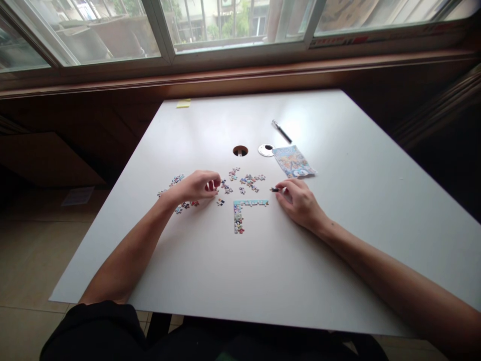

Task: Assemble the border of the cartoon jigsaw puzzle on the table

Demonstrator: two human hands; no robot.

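An L-shaped strip of joined jigsaw pieces [251, 203] lies on the table, its top edge light blue and its left side multicoloured. My right hand [298, 203], just right of the strip's top end, pinches a small dark puzzle piece [274, 190]. Over the loose pieces on the left, my left hand [199, 185] is curled with thumb and fingertips together on what looks like a small puzzle piece, mostly hidden. Loose puzzle pieces [248, 180] are scattered beyond the strip. Another group of pieces [184, 206] is partly covered by my left hand and forearm.
On the white table [210, 271] is a round cable hole [240, 151], with its metal cover [265, 150] alongside. A crumpled picture sheet [295, 161] and a pen [281, 131] lie at the back right. A yellow sticky note [183, 104] is near the far left corner, below the window.
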